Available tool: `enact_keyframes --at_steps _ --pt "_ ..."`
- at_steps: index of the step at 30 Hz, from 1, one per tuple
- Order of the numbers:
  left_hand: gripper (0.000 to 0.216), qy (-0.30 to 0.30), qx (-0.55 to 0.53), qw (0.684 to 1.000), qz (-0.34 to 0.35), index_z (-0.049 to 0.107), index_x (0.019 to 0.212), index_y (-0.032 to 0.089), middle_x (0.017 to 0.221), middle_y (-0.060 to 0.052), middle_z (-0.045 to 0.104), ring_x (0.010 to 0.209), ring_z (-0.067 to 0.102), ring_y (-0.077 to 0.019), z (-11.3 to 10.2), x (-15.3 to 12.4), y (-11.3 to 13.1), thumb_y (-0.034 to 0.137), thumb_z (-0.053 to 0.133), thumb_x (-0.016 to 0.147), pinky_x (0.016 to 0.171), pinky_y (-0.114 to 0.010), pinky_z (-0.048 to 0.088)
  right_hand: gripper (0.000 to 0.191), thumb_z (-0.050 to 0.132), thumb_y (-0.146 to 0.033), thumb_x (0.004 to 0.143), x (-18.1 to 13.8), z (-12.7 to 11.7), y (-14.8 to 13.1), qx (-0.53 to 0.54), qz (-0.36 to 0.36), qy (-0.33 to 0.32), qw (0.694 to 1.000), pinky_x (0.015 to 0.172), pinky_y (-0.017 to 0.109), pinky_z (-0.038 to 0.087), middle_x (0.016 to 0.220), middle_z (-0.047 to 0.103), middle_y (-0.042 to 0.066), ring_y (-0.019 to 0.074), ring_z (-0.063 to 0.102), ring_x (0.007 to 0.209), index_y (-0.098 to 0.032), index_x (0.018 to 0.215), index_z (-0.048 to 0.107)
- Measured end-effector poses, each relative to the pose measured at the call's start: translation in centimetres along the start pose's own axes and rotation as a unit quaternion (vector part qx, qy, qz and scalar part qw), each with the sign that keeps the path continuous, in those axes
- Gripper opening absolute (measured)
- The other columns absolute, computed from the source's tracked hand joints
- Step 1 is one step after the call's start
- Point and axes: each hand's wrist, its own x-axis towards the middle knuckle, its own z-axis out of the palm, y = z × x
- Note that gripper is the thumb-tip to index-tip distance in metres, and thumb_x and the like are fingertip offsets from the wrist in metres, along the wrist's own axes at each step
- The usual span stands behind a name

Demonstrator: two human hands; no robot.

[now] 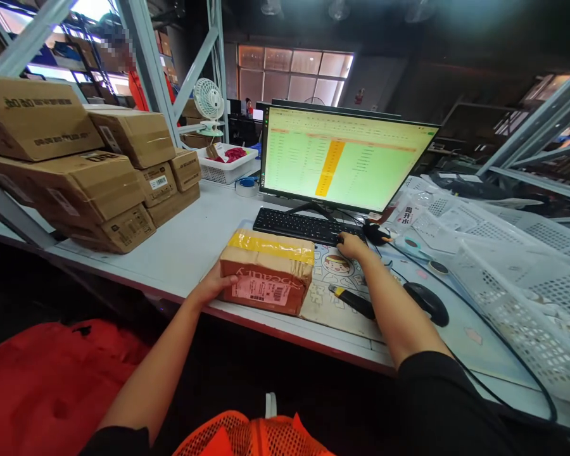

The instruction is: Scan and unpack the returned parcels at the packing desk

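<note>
A small cardboard box (266, 278) sits at the table's front edge, with yellow tape over its top and a barcode label on its front. My left hand (215, 284) grips its left side, thumb on the front face and the other fingers hidden. At the right end of the black keyboard (299, 223), my right hand (352, 245) rests on the keys with fingers bent a little and nothing held. Below that hand, a black and yellow utility knife (354, 301) lies on a printed mat. The monitor (337, 158) behind shows a spreadsheet with an orange column.
Stacked cardboard boxes (85, 183) fill the table's left side. A white basket (228, 166) and a blue tape roll (246, 185) stand farther back. To the right are a black mouse (426, 303), a cable and white plastic baskets (517, 285). A person in red (137, 88) is beyond the metal frame.
</note>
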Motion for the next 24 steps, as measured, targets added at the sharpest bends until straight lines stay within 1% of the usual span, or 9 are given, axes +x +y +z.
enact_keyframes --at_steps 3,7,11,15,17,20,22,24 --pt "0.11 0.012 -0.004 1.0 0.0 0.065 0.139 0.017 0.128 -0.019 0.074 0.135 0.06 -0.0465 0.3 0.0 0.4 0.078 0.09 0.052 0.121 -0.057 0.043 0.056 0.063 -0.039 0.104 0.3 0.3 0.1 -0.006 0.0 -0.007 1.0 0.111 0.051 0.05 0.147 0.062 0.017 0.0297 0.063 0.131 -0.017 0.155 0.053" --pt "0.108 0.01 0.008 1.0 0.012 0.065 0.139 0.018 0.122 -0.017 0.076 0.135 0.06 -0.0457 0.3 0.0 0.4 0.08 0.088 0.054 0.122 -0.057 0.042 0.06 0.065 -0.039 0.103 0.0 0.7 0.5 -0.012 -0.01 -0.018 1.0 0.113 0.053 0.05 0.151 0.059 0.016 0.0302 0.061 0.134 -0.019 0.158 0.05" --pt "0.11 0.008 0.009 1.0 0.004 0.066 0.137 0.016 0.119 -0.018 0.077 0.134 0.06 -0.0472 0.4 0.0 0.5 0.082 0.087 0.052 0.12 -0.058 0.043 0.063 0.066 -0.039 0.103 -0.6 0.9 0.6 -0.011 -0.015 -0.026 0.999 0.112 0.053 0.051 0.149 0.059 0.017 0.0304 0.062 0.132 -0.019 0.159 0.047" --pt "0.108 0.007 0.005 1.0 0.003 0.067 0.136 0.017 0.12 -0.018 0.077 0.135 0.059 -0.0474 0.4 -0.1 0.6 0.082 0.087 0.053 0.121 -0.059 0.043 0.061 0.066 -0.039 0.104 -1.0 0.4 -0.4 -0.011 -0.005 -0.026 1.0 0.108 0.051 0.054 0.145 0.062 0.017 0.0289 0.065 0.126 -0.018 0.158 0.047" --pt "0.107 0.003 0.005 1.0 0.006 0.067 0.136 0.017 0.122 -0.018 0.076 0.138 0.057 -0.0473 0.3 -0.2 0.5 0.082 0.088 0.052 0.122 -0.058 0.041 0.062 0.065 -0.035 0.103 -1.5 -0.4 -1.4 -0.011 0.0 -0.022 1.0 0.104 0.049 0.056 0.142 0.064 0.019 0.0295 0.067 0.123 -0.015 0.158 0.046" --pt "0.107 -0.013 0.005 1.0 0.011 0.066 0.137 0.017 0.128 -0.018 0.074 0.141 0.054 -0.0466 0.2 -0.2 0.1 0.08 0.089 0.053 0.124 -0.058 0.038 0.064 0.063 -0.028 0.1 -4.0 -1.5 -2.5 -0.005 -0.026 -0.008 1.0 0.103 0.044 0.054 0.139 0.066 0.024 0.032 0.067 0.124 -0.01 0.159 0.045" --pt "0.107 -0.027 0.008 1.0 0.013 0.063 0.14 0.018 0.131 -0.018 0.072 0.14 0.056 -0.0457 0.0 -0.1 -0.2 0.077 0.089 0.055 0.123 -0.058 0.04 0.061 0.061 -0.03 0.099 -7.3 -1.5 -2.2 0.0 -0.072 -0.012 0.997 0.102 0.041 0.053 0.133 0.07 0.021 0.031 0.069 0.122 -0.013 0.156 0.05" --pt "0.11 -0.037 0.023 0.999 0.016 0.058 0.145 0.018 0.134 -0.019 0.07 0.136 0.058 -0.0448 -0.2 0.0 -0.1 0.075 0.09 0.057 0.121 -0.057 0.042 0.056 0.061 -0.036 0.099 -11.3 -0.6 -0.9 0.001 -0.119 -0.034 0.992 0.101 0.039 0.053 0.127 0.075 0.014 0.0294 0.071 0.118 -0.018 0.151 0.057"
